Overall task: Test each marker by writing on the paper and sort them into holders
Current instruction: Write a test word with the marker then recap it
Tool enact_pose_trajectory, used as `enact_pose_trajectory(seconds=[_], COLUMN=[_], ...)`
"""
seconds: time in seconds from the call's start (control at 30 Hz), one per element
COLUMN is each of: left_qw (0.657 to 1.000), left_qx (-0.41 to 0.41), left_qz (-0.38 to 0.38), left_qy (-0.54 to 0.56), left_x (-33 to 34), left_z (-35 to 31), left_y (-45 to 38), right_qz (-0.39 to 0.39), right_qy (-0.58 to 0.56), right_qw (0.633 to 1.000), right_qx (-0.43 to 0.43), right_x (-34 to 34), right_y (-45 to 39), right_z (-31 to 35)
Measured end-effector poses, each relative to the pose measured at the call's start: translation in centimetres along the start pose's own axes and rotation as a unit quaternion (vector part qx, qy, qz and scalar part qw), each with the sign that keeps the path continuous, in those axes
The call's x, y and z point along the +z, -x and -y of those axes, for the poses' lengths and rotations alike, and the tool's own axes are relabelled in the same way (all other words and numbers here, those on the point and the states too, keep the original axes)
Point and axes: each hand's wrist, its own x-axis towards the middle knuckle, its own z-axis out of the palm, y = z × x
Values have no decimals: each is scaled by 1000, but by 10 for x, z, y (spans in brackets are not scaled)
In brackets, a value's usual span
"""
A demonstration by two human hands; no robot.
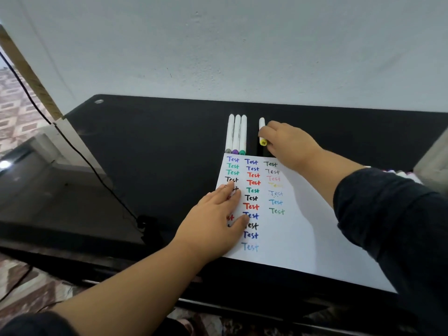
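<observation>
Right hand (288,144): gripping a white-barrelled marker with a yellow end cap (262,132), fingers curled round the lower barrel, yellow cap poking out just under the fingers. Marker pointing away toward the wall, lying or hovering low over the black table (150,141); contact with the table not readable. Sitting just beyond the far edge of the paper (303,234), slightly right of the other markers, with a small gap between.

Left hand (215,221): lying flat, fingers straight and spread a little, pressing down on the left part of the paper. Covering part of the first column of writing; holding nothing.

Paper: white sheet, lying flat on the table, near edge angled. Showing 3 columns of the word "Test" in purple, green, black, red, blue, pink, faint yellow and light blue.

3 white markers (236,134): lying side by side, touching one another, parallel, just beyond the paper's far left corner. End caps grey, purple and green, facing the paper.

Further out: dark sleeves on both forearms. Pale wall (242,44) running behind the table. Black cable (80,156) trailing down at the left. More markers (402,174) partly showing at the far right behind the right sleeve, too hidden for counting.
</observation>
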Motion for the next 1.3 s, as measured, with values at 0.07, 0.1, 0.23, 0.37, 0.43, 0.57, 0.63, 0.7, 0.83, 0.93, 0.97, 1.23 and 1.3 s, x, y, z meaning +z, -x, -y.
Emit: enact_pose_trajectory(seconds=[0.07, 0.1, 0.23, 0.37, 0.43, 0.57, 0.63, 0.7, 0.83, 0.93, 0.97, 1.23, 1.3], left_qw=[1000, 1000, 1000, 999, 997, 992, 990, 987, 984, 981, 981, 979, 981], left_qx=[-1, -3, -13, -31, -29, -11, -7, -7, 23, 33, 35, 52, 41], left_qz=[-1, -1, 7, -1, -17, -51, -63, -72, -94, -113, -120, -165, -152], left_qy=[6, 9, 17, 39, 68, 118, 125, 141, 152, 154, 151, 111, 117], left_x=[1, 0, -1, -4, -4, -6, -8, -8, -7, -8, -9, -18, -24], left_z=[0, 0, -2, -6, -6, -7, -7, -7, -7, -9, -9, -22, -28], left_y=[0, 1, 2, 8, 10, 14, 18, 20, 25, 28, 28, 38, 41], right_qz=[-64, -92, -176, -281, -309, -308, -294, -279, -289, -270, -257, -155, -152], right_qy=[-83, -124, -312, -458, -515, -585, -599, -606, -649, -667, -674, -687, -692], right_qw=[993, 984, 909, 793, 733, 655, 638, 628, 561, 542, 541, 592, 593], right_qx=[59, 94, 210, 287, 318, 365, 384, 401, 425, 434, 432, 391, 383], right_x=[-5, -9, -20, -36, -42, -51, -52, -52, -52, -54, -56, -57, -60], right_y=[15, 24, 60, 93, 106, 123, 130, 135, 139, 139, 139, 141, 142], right_z=[2, 4, 20, 44, 57, 83, 95, 102, 111, 114, 114, 132, 133])
